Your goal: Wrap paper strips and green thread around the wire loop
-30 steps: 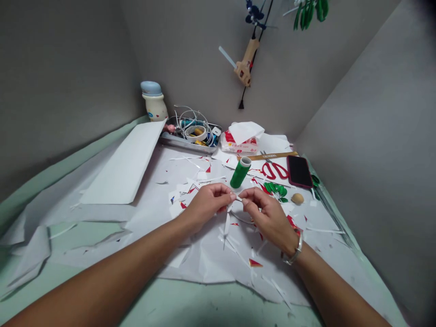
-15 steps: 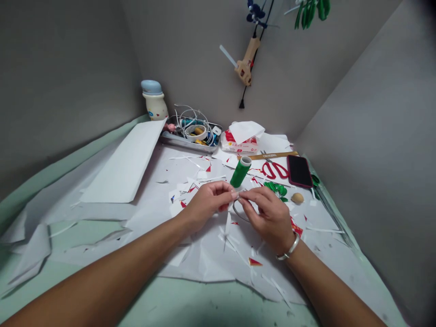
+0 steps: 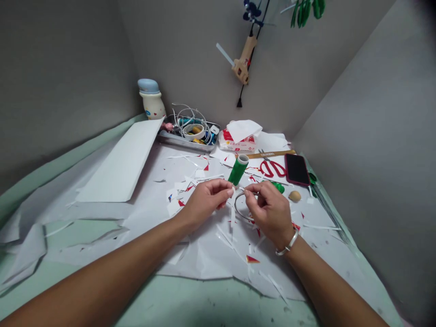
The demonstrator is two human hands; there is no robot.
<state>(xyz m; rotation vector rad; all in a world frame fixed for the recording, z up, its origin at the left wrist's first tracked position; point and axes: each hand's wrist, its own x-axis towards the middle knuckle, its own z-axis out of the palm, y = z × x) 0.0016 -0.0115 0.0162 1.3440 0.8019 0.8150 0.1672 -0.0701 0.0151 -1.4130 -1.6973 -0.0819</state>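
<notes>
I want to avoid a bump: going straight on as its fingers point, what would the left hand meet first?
Probably the right hand or the white bit it seems to pinch; depth is unclear, with the green spool close by.

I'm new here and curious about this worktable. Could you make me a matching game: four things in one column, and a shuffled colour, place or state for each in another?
Things
1. Right hand
2. Spool
3. Scissors
4. Glue gun

Descriptions
A. Red-handled, lying next to the phone
B. Hanging in front of the back wall
C. Fingertips pinched together, bracelet at the wrist
D. Green, standing on end just beyond the hands

Right pairs: 1-C, 2-D, 3-A, 4-B
</notes>
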